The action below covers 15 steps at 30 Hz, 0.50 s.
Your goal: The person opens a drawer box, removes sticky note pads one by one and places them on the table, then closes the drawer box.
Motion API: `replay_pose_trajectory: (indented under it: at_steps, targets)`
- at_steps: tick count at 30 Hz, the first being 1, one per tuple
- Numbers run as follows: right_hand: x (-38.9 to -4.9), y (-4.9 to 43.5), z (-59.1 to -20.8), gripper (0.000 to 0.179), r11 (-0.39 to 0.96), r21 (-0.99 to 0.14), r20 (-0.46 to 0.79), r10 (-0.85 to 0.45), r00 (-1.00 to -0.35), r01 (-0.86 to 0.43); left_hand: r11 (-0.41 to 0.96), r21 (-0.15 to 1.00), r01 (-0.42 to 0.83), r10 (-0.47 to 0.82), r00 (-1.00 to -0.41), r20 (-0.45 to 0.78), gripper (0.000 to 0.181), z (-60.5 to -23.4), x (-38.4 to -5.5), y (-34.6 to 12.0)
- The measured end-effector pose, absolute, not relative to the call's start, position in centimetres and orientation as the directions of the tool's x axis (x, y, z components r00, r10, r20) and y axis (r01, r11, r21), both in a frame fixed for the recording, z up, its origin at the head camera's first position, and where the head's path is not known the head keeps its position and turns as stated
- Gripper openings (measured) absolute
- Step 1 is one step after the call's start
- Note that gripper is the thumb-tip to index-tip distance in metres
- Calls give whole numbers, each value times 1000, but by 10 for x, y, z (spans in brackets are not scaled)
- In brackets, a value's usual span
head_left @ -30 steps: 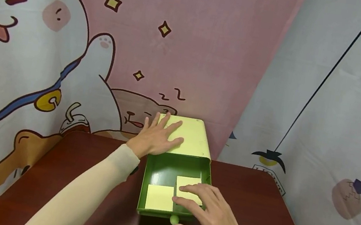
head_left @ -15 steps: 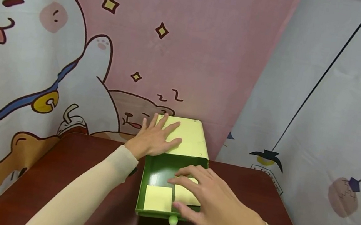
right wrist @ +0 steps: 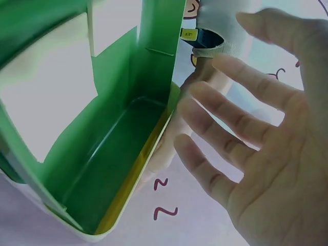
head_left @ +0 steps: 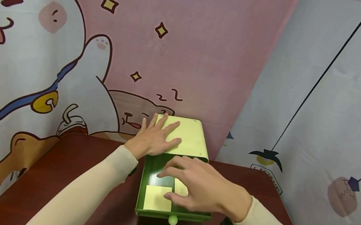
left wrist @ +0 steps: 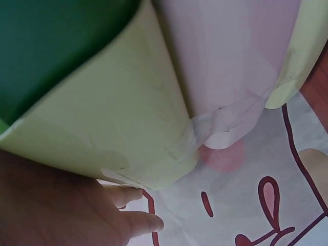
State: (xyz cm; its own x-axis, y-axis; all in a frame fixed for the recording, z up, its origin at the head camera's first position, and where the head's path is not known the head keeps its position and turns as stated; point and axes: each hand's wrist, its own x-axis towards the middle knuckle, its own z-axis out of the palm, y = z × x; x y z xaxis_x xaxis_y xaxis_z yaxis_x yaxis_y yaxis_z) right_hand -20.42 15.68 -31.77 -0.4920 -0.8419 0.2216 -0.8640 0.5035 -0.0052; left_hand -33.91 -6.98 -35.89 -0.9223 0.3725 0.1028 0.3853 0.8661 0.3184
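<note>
My left hand rests with spread fingers on the pale yellow top of a small drawer cabinet. Its green drawer is pulled out toward me, with a round green knob at the front. Two pale yellow square pads of paper lie inside: the left pad shows mostly, while the right pad is largely hidden behind my right hand. That hand hovers over the drawer, fingers apart and slightly bent. In the right wrist view its palm holds nothing, beside the drawer.
Below the yellow tier, the left wrist view shows a pink tier and another yellow one. A dark red table supports the cabinet. A cartoon-printed curtain hangs close behind.
My right hand has moved from near the knob forward and left over the drawer, covering more of the right pad. My left hand has stayed on the cabinet top.
</note>
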Motion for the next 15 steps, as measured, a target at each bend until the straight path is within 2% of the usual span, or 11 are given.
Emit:
replay_pose_trajectory:
  at_steps: [9, 15]
  targets:
    - [-221, 133, -313, 44, 469, -5, -21, -883, -469, -883, 867, 318, 384, 371, -923, 104, 83, -358, -340, -71]
    - [-229, 121, -320, 51, 428, 11, -110, -898, -426, -904, 866, 316, 387, 374, -922, 103, 83, -360, -340, -70]
